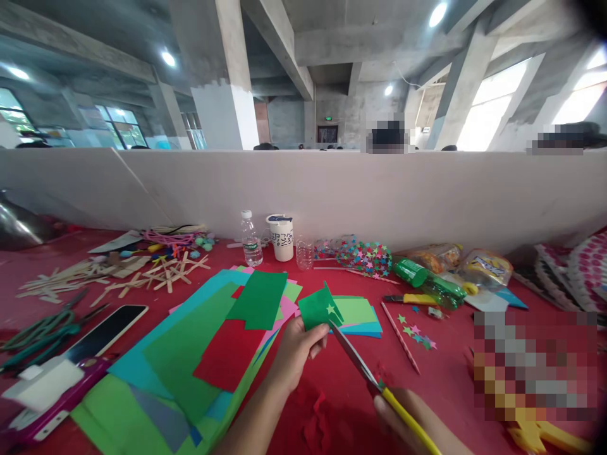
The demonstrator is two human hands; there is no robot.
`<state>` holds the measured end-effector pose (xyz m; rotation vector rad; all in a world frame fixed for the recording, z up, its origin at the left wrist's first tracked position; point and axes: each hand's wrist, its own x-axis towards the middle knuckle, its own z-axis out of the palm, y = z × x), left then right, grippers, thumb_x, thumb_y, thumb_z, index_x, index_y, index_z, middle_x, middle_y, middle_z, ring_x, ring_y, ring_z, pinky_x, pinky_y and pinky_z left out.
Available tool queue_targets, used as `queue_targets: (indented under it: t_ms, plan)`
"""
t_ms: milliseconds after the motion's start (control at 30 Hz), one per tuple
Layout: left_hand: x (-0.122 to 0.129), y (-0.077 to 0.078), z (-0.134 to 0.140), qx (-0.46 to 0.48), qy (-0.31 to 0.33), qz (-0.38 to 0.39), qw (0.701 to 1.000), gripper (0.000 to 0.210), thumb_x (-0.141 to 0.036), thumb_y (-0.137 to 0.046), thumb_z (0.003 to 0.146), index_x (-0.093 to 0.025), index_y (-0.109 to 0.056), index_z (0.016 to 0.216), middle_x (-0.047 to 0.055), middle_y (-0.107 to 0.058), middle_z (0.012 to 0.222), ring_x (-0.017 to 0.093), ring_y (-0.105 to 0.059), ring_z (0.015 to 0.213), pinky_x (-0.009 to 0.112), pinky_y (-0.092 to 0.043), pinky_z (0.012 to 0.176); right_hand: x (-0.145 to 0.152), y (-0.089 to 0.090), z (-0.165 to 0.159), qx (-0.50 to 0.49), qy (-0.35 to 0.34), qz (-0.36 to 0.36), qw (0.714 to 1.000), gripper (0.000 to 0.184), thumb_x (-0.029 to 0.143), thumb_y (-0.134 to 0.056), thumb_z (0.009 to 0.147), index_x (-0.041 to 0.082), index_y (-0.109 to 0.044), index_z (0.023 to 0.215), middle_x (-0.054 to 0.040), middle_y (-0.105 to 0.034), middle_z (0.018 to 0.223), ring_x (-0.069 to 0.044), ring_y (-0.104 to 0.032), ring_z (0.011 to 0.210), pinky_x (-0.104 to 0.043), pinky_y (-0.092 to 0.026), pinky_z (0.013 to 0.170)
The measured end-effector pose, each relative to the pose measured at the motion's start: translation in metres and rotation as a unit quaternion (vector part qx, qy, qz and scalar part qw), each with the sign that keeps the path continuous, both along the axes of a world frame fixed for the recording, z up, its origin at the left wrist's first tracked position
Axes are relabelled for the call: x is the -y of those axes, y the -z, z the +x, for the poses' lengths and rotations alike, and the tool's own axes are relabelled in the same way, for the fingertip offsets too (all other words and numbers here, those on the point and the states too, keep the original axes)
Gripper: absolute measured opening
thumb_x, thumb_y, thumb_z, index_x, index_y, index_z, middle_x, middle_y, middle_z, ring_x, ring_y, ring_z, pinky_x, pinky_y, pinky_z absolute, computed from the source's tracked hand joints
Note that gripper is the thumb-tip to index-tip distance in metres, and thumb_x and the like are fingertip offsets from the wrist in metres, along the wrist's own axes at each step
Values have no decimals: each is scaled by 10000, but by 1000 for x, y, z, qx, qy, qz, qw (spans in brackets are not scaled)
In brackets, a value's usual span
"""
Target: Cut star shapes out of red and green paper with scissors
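Note:
My left hand [300, 347] pinches a small piece of dark green paper [313, 308] between thumb and fingers. A pale star shape [331, 309] shows near its right side, where the paper's edge is notched. In my right hand [403, 414] is a pair of scissors [353, 352] with yellow handles, its blade tips touching or very near the paper's lower right edge. Most of the right fingers are hidden behind the handles. Red paper scraps [317, 422] lie below, between my two hands.
Stacked colored paper [184, 341] covers the left. Wooden sticks [165, 275], a phone [109, 332] and dark green-handled tools [52, 335] lie beyond it. At the back stand a water bottle [251, 243] and a white cup [283, 240]. Right are a cutter [410, 299], paper stars [412, 330] and a green bottle [429, 282].

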<state>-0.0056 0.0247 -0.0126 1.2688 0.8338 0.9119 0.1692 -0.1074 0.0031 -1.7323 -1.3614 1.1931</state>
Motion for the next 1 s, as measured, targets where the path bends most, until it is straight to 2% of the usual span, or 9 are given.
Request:
queue_targets:
  t_ms: [133,300,433,633,800,1000]
  plan:
    - [0,-4,0,-9,-4,-2,1000,315,-346,-611,758,-154,-507,531,-31,-447,464,64,-328,430,234,-209,460,2,4,-3,1,11,12,1000,643,806,-379,737,187,-501,613,34,-421,560,-139,-481,595,-234,-386,627]
    - [2,-11,1,-6,-9,-3,1000,279,-328,-618,733,-158,-500,547,-27,-492,484,58,-334,415,231,-208,456,-1,2,-2,21,-11,7,1000,686,857,-312,702,199,-462,574,47,-367,501,-132,-436,548,-235,-333,556]
    - [3,-13,2,-6,-12,0,1000,275,-327,-614,734,-157,-502,549,-30,-487,476,56,-333,412,227,-207,452,-3,7,0,26,-20,-5,999,696,868,-299,691,198,-445,575,43,-383,520,-108,-392,504,-231,-291,509]
    - [3,-9,3,-12,-12,-2,1000,288,-334,-610,746,-153,-503,549,-30,-479,481,57,-343,417,225,-221,457,-2,14,0,-11,-14,-41,999,653,842,-335,715,206,-443,609,67,-349,479,-86,-322,431,-224,-265,458]
    - [1,-6,2,-6,-9,-16,1000,269,-332,-622,732,-155,-501,569,-26,-495,502,55,-343,421,223,-214,452,-3,15,0,-29,-10,-46,998,623,830,-398,699,214,-425,606,61,-353,495,-93,-337,444,-223,-239,430]
    - [0,-4,2,-5,-4,-17,1000,265,-320,-608,741,-151,-511,562,-23,-493,497,55,-352,422,225,-221,452,-5,22,2,9,-30,-8,999,652,837,-336,719,208,-416,565,41,-384,504,-103,-372,484,-233,-253,458]
